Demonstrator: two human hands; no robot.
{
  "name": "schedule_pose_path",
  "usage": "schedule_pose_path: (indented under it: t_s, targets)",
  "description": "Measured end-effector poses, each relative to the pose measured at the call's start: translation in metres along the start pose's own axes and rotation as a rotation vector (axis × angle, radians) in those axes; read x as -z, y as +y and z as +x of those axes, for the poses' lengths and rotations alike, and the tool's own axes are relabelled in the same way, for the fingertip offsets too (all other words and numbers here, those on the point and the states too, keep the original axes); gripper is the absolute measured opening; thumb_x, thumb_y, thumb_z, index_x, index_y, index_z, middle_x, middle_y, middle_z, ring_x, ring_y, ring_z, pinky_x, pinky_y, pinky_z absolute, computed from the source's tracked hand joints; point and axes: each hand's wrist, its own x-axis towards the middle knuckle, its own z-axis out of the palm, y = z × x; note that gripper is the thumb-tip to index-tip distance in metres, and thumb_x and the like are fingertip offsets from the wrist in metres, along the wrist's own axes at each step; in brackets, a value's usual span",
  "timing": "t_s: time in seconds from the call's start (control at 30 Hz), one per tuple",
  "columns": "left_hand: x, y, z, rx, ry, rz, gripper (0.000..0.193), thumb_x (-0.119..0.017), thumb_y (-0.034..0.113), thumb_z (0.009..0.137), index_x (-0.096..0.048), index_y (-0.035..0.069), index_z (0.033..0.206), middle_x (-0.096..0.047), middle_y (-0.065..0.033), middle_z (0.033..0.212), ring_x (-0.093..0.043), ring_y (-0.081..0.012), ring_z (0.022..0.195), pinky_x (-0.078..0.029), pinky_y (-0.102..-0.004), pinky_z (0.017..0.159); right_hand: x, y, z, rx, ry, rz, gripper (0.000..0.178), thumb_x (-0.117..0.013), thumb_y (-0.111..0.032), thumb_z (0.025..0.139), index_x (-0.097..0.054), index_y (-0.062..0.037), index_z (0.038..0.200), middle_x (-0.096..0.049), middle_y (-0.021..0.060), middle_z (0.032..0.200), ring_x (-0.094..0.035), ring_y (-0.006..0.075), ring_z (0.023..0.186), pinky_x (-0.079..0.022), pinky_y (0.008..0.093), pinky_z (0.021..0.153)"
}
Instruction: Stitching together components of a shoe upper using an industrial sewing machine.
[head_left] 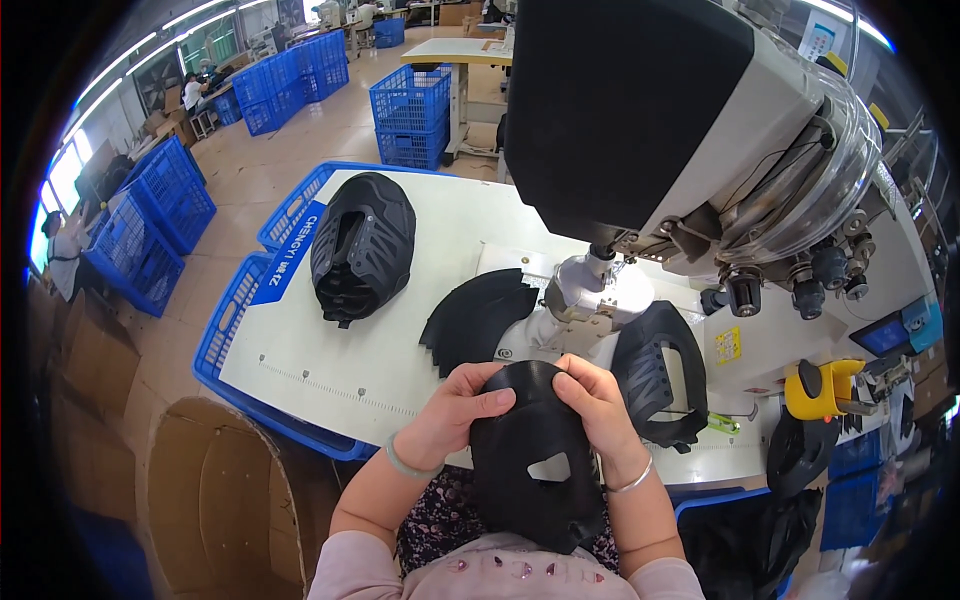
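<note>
My left hand (468, 402) and my right hand (602, 405) pinch the upper edge of a black curved piece (525, 430) from both sides, thumbs on its face. The piece has a cut-out opening low down and hangs in front of my lap, close to the table's near edge. Just beyond it is the sewing machine's post and needle area (600, 290). A fan of stacked black fabric pieces (475, 315) lies to the left of that post. Right of it rests a black moulded shell (648, 370) with an opening. Another ribbed black shell (362, 245) sits farther left on the white table.
The machine's large head (640, 110) overhangs the table's right half. Yellow-handled scissors or a similar yellow tool (822, 390) lies at the right. Blue crates (235, 320) edge the table's left side, and an open cardboard box (215, 500) stands at lower left.
</note>
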Motion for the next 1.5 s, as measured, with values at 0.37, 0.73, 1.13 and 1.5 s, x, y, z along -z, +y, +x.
schedule_pose_path:
  t_s: [0.37,0.73,1.13,1.5]
  targets:
    - [-0.006,0.007,0.001,0.139,0.108,-0.050,0.031,-0.056,0.019,0.097,-0.059,-0.001,0.121,-0.068,-0.0053,0.106,-0.065,-0.0094,0.091,-0.053,-0.0227,0.079,0.009,0.001,-0.004,0.022,0.134,0.082,0.022,-0.055,-0.017,0.098,-0.063,0.0026,0.104,-0.066,0.0028,0.092,-0.059,0.0066,0.081,-0.048,0.0204,0.073]
    - [-0.010,0.011,0.004,0.138,0.188,0.231,0.026,-0.068,0.012,0.088,-0.065,-0.004,0.109,-0.070,-0.0048,0.093,-0.065,-0.0084,0.078,-0.053,-0.0219,0.070,-0.001,0.000,-0.007,0.036,0.226,-0.008,0.023,-0.054,-0.013,0.098,-0.064,0.0055,0.105,-0.068,0.0062,0.092,-0.062,0.0090,0.079,-0.049,0.0210,0.072]
    - [-0.011,0.014,0.005,0.187,0.306,0.125,0.025,-0.059,0.019,0.095,-0.066,-0.003,0.106,-0.067,0.0011,0.089,-0.059,-0.0027,0.080,-0.048,-0.0181,0.068,0.000,0.013,-0.004,0.048,0.246,-0.003,0.024,-0.055,-0.013,0.098,-0.065,0.0059,0.107,-0.069,0.0069,0.094,-0.062,0.0091,0.081,-0.049,0.0215,0.073]
    - [-0.008,0.014,0.009,0.049,0.249,0.711,0.025,-0.060,0.017,0.095,-0.066,-0.007,0.097,-0.065,0.0016,0.078,-0.054,-0.0024,0.072,-0.047,-0.0205,0.062,0.000,0.025,-0.002,0.027,0.318,0.018,0.024,-0.055,-0.013,0.098,-0.066,0.0058,0.107,-0.069,0.0071,0.093,-0.062,0.0089,0.080,-0.049,0.0211,0.073]
